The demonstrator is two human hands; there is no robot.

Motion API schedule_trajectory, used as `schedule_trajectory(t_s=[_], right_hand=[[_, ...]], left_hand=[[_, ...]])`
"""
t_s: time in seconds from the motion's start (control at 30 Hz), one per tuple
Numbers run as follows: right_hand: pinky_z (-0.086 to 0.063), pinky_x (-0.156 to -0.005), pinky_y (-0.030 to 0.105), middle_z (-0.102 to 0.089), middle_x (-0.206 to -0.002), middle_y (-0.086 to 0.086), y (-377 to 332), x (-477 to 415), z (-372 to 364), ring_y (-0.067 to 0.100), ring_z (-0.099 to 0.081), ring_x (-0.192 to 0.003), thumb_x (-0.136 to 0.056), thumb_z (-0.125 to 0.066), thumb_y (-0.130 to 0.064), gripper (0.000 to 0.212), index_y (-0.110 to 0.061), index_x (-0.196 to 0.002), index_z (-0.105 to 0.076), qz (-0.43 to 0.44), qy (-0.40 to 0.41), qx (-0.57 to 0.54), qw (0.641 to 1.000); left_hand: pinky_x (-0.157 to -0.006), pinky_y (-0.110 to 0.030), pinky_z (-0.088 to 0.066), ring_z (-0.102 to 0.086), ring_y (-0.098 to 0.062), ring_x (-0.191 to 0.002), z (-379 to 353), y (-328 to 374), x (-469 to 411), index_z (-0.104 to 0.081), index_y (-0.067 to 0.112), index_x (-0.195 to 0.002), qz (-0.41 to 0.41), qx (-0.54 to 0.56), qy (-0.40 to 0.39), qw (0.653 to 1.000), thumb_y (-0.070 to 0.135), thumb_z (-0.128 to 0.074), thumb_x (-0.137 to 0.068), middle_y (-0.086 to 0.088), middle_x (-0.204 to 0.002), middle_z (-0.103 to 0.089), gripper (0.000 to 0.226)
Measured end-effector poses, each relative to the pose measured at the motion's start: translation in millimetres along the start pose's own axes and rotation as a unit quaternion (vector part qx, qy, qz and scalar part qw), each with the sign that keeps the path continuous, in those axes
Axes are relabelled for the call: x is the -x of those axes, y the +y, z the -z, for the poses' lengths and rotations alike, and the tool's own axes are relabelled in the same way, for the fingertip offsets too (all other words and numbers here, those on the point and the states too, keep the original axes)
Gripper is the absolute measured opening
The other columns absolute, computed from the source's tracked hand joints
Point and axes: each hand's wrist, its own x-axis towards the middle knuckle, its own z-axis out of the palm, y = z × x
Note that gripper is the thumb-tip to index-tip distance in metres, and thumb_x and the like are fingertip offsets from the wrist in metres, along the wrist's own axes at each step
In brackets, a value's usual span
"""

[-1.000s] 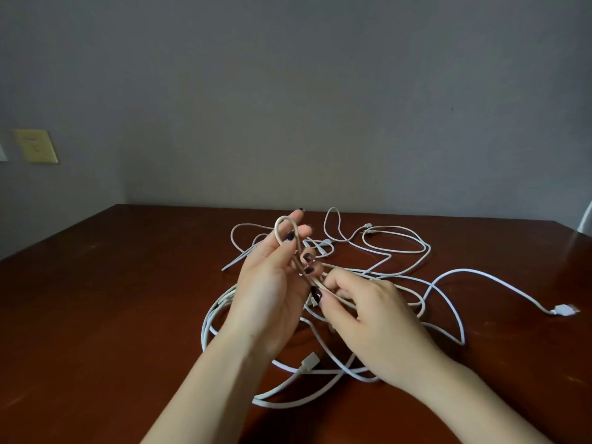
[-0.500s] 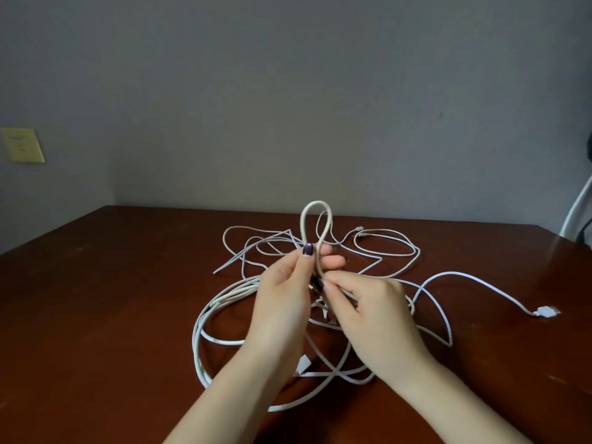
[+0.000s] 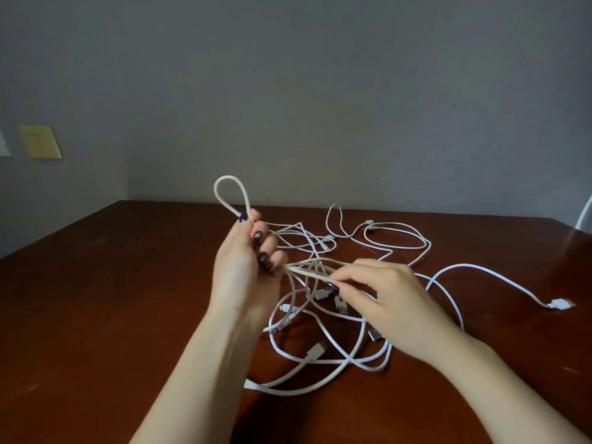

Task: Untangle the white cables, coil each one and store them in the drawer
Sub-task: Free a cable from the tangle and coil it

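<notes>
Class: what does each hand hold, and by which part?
The left hand grips the cable below its raised loop; right hand pinches the same cable's doubled strands further along.

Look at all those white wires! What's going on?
A person is untangling white cables on a brown table. The left hand holds up a loop of one cable; the right hand pinches its strands nearby. The other cables lie tangled on the table, none coiled yet.

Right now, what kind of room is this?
Probably a plain room in a home or office: a dark reddish-brown wooden table against a bare grey wall, a pale yellow wall plate, and a tangle of thin white cables.
</notes>
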Motion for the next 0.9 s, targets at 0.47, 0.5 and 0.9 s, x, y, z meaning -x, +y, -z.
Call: schedule_trajectory(t_s=[0.47,0.5,0.9], right_hand=[[-0.046,-0.06,0.013,-0.069,-0.072,-0.011,-18,-5,21,0.005,-0.062,-0.06,-0.07,-0.076,0.001,0.03,-0.026,-0.078,-0.066,0.009,0.276,-0.253,0.927],[-0.046,-0.058,0.013,-0.069,-0.07,-0.011,-14,-6,23,0.007,-0.059,-0.057,-0.07,-0.077,0.005,0.033,-0.025,-0.077,-0.065,-0.008,0.294,-0.26,0.92],[-0.033,-0.049,0.016,-0.057,-0.081,-0.01,-2,-5,27,0.006,-0.042,-0.05,-0.073,-0.077,-0.014,0.016,-0.024,-0.078,-0.066,0.008,0.352,-0.136,0.926]], left_hand=[[-0.042,-0.018,-0.028,-0.032,-0.007,-0.046,-18,-21,34,-0.064,0.01,-0.086,0.024,-0.417,-0.193,0.888,0.014,-0.041,-0.098,0.005,-0.054,-0.036,0.026],[-0.043,-0.017,-0.028,-0.031,-0.007,-0.047,-20,-22,37,-0.062,0.01,-0.084,0.034,-0.416,-0.217,0.883,0.016,-0.042,-0.098,0.006,-0.054,-0.034,0.025],[-0.049,-0.026,-0.02,-0.023,-0.01,-0.05,-15,-17,40,-0.059,0.021,-0.073,0.069,-0.514,-0.347,0.781,0.031,-0.039,-0.099,0.006,-0.054,-0.031,0.034]])
